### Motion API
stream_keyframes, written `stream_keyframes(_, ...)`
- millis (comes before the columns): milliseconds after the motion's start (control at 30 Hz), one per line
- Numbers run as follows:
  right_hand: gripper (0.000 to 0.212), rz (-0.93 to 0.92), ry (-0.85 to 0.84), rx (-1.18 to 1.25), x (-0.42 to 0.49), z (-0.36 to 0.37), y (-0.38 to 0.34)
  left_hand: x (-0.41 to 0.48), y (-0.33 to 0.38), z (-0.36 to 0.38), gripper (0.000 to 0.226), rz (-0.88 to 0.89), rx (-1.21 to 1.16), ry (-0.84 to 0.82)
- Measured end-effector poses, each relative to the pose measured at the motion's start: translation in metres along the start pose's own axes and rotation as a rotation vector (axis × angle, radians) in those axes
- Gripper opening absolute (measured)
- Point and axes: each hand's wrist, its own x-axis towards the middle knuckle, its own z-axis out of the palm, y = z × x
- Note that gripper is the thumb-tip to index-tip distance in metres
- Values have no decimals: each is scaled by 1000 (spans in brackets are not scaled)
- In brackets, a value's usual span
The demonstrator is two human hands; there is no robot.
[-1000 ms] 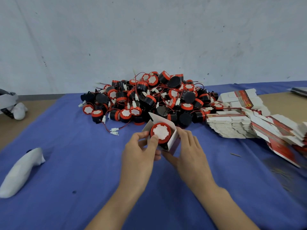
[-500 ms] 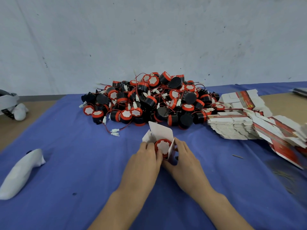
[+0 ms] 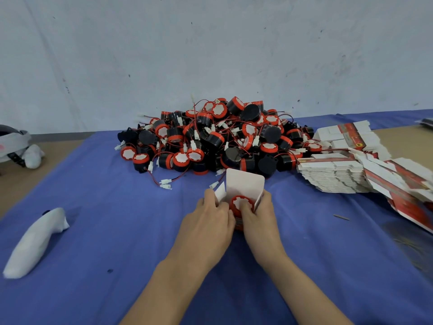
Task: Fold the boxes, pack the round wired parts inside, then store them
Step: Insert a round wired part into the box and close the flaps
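Red-capped round part (image 3: 242, 204) sits in the open white box (image 3: 244, 184) at frame centre; left hand (image 3: 207, 224) and right hand (image 3: 262, 221) fingers curl around the box's sides.

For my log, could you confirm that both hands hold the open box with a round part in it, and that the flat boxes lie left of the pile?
Not quite: the head view shows the flat boxes right of the pile. The left hand and right hand do hold the open box with a round part in it.
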Motion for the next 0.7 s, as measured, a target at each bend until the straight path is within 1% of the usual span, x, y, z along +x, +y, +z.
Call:
stream_keyframes(67,22,17,-7,-38,2,-1,-1,-2,-7,-1,28,28,-97,-1)
stream_keyframes(133,25,19,-20,-81,3,-2,-1,-6,-13,-3,26,23,-283,16)
stream_keyframes(200,23,27,-17,-114,3,-2,-1,-9,-16,-4,22,0,-425,77)
stream_keyframes(267,20,43,-18,-122,3,-3,-2,-10,-17,-5,18,-11,-480,159)
stream_keyframes(300,20,48,-22,-119,3,-3,-2,-11,-16,-6,16,-2,-474,199)
stream_keyframes(367,19,52,-25,-117,3,-3,-2,-11,-15,-6,9,70,-360,284)
stream_keyframes(467,18,56,-23,-119,3,-4,-3,-10,-14,-2,15,196,-157,335)
stream_keyframes(533,16,62,-33,-124,3,-5,-3,-6,-15,2,16,223,-89,360)
stream_keyframes(633,15,54,-52,-141,3,-6,-3,-2,-17,6,11,193,-163,390)
stream_keyframes(700,16,44,-61,-132,3,-7,-4,-2,-16,5,7,110,-307,416)
